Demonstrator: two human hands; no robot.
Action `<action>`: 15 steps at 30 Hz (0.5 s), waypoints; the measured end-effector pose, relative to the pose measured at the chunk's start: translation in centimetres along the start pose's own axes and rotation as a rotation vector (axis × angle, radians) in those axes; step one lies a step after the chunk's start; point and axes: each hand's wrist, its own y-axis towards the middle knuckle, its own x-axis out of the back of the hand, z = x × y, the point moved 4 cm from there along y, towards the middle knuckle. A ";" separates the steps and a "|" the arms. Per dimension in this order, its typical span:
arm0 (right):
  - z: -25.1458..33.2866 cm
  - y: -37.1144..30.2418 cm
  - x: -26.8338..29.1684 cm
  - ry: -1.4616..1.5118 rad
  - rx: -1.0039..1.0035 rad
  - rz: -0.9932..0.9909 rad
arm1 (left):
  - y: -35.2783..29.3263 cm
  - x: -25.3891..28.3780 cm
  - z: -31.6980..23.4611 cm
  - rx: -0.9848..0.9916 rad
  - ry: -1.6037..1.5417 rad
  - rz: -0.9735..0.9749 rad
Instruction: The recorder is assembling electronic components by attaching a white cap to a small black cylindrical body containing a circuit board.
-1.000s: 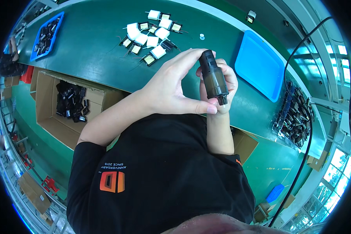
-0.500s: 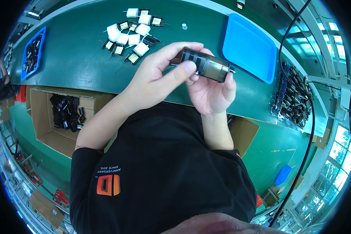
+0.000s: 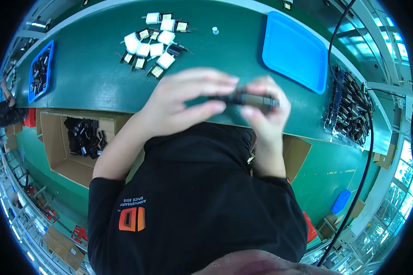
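Note:
A dark cylinder with black rings and a smoky see-through section (image 3: 257,101) lies roughly level between my hands, above the table's near edge. My right hand (image 3: 271,107) grips its right part, with the thumb below and the fingers over the top. Around its left end curve the thumb and fingers of my left hand (image 3: 181,101). Motion blurs both hands and the cylinder, so fine contact is hard to make out. Beyond them, several white-capped parts with black frames and thin wires (image 3: 156,49) lie in a loose group on the green table (image 3: 92,59).
A blue tray (image 3: 293,55) is at the far right, beside a clear tray heaped with black parts (image 3: 353,110). Far left stands a blue bin of dark parts (image 3: 41,71). Below the table edge sits a cardboard box (image 3: 59,151) holding black pieces. A small white spool (image 3: 215,30) lies farther back.
The cylinder has dropped slightly nearer to me and looks more level. My right hand has turned from palm-up beneath it to gripping its right part from above and below.

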 end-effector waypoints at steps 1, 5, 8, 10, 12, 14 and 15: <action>0.6 -1.5 1.5 -0.023 -0.126 0.104 | -1.2 1.0 -0.1 0.039 -0.013 0.006; 3.3 -10.8 10.8 -0.291 -0.740 0.522 | -14.8 11.0 1.3 0.205 0.300 -0.683; 2.1 -17.7 14.5 -0.589 -1.231 0.469 | -29.2 18.8 2.7 0.329 0.573 -1.324; 0.8 -17.8 14.6 -1.063 -1.309 0.499 | -36.7 20.0 3.2 0.606 0.658 -1.615; 2.9 -13.0 12.7 -1.033 -1.283 0.512 | -42.1 19.2 6.5 0.859 0.634 -1.770; 4.1 -6.3 10.1 -0.699 -1.003 0.451 | -47.3 18.4 11.0 1.193 0.612 -1.490; 3.4 -2.9 10.2 -0.691 -0.790 0.445 | -53.7 18.0 15.2 1.406 0.299 -1.366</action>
